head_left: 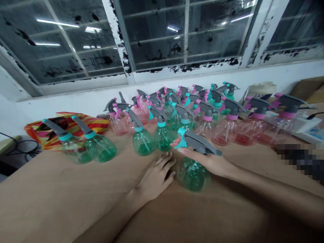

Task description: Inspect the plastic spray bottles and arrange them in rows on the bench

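Note:
My right hand (202,159) is closed round the neck of a green spray bottle (193,177), just under its grey head and teal nozzle. The bottle is over the near middle of the table; whether its base touches the wood I cannot tell. To its left, my left hand (158,175) lies on the tabletop with fingers stretched out, holding nothing. Beyond my fingertips two green spray bottles (143,141) stand side by side. Two more green spray bottles (101,148) are farther left, their grey heads pointing up and away to the left.
Several pink spray bottles (222,131) stand in a row at right, with more pink and green ones crowded behind. A striped orange and yellow bag (98,123) lies at the left on the wooden table (50,189). A lidded container (262,89) and a cardboard box (308,88) are at back right.

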{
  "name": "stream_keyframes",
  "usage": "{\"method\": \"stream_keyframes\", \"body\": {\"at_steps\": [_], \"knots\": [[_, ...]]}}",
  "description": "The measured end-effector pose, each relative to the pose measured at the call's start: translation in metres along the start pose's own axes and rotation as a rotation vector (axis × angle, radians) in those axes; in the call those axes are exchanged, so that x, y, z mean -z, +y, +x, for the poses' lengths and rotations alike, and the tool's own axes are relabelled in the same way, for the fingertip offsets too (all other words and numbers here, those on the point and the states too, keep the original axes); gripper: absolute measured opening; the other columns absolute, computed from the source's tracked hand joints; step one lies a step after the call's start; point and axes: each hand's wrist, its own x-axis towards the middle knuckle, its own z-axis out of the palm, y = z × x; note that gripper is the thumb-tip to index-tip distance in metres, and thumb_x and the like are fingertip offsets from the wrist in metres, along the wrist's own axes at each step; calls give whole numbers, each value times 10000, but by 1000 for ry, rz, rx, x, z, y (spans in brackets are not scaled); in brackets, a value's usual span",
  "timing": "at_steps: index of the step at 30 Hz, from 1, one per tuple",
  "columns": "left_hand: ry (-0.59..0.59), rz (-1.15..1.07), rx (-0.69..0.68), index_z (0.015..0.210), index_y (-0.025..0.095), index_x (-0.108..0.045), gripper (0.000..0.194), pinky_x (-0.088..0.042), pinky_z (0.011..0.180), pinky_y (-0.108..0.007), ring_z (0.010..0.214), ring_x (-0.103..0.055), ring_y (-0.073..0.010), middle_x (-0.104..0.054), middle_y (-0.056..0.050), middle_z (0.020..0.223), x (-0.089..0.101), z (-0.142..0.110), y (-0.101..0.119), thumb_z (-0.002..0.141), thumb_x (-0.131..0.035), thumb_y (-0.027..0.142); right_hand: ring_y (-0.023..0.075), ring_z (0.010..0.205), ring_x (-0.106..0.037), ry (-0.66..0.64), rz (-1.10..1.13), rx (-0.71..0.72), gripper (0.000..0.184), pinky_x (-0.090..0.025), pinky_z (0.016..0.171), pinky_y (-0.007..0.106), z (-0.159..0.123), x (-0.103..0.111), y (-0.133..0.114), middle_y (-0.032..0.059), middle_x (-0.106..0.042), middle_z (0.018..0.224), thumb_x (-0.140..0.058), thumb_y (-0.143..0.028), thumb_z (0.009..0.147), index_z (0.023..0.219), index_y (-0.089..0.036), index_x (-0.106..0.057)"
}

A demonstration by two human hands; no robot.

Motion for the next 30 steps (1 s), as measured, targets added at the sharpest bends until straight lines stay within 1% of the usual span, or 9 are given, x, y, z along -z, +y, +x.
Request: {"method": "stream_keyframes", "body": {"at_steps": [3,6,8,11,13,17,20,25,30], "knots": [[-7,14,3,1339,124,-443,404,-289,1096,-419,1339,-338,-227,-459,-114,1402,1,0,0,959,-463,260,174,776,-652,72,-84,38,141,-508,714,308,-8,-2,0,-2,-702,827,-637,-374,802,851,-245,-668],[6,22,10,1318,128,-466,381,-298,1091,-414,1335,-346,-229,-467,-112,1396,2,-2,1,956,-466,248,139,666,-605,89,-166,77,146,-474,629,272,-15,-4,-3,-20,-650,720,-639,-369,800,772,-226,-648],[18,27,23,1306,127,-476,369,-316,1080,-423,1332,-351,-236,-471,-117,1391,3,-6,2,956,-460,243,148,714,-620,46,-156,75,135,-483,660,279,-18,-5,-6,-12,-665,770,-636,-364,802,811,-231,-658],[31,35,42,1313,118,-465,380,-326,1070,-445,1327,-360,-247,-477,-128,1384,5,-17,3,958,-446,250,182,891,-651,-21,-42,31,185,-504,804,328,-21,-6,-10,16,-701,969,-641,-347,801,963,-260,-661],[37,43,56,1321,118,-457,389,-324,1071,-449,1326,-361,-247,-459,-130,1398,6,-26,4,960,-433,260,193,991,-645,-19,30,-11,235,-488,898,367,-23,-6,-11,23,-692,1066,-633,-337,812,1039,-280,-642],[55,50,82,1319,150,-456,381,-325,1070,-444,1325,-364,-240,-432,-113,1422,8,-45,8,967,-398,283,216,1116,-598,8,53,-31,264,-449,986,420,-30,-7,-15,33,-680,1128,-635,-339,813,1072,-291,-635],[79,41,93,1322,168,-451,380,-316,1076,-441,1327,-362,-236,-432,-103,1424,9,-54,12,968,-392,295,229,1130,-590,5,42,-25,285,-450,987,439,-34,-11,-19,40,-668,1160,-645,-327,806,1089,-293,-636],[65,52,103,1321,145,-453,384,-312,1078,-442,1325,-364,-237,-440,-111,1417,10,-57,14,965,-395,275,224,1066,-623,-3,28,-23,309,-486,935,410,-40,-19,-20,30,-671,1149,-636,-320,815,1123,-292,-626],[70,49,95,1332,147,-443,393,-318,1076,-444,1322,-368,-237,-438,-110,1418,9,-55,14,963,-398,274,242,949,-656,6,-56,-68,306,-527,824,416,-42,-23,-21,13,-719,925,-594,-356,836,1135,-292,-625]]}}
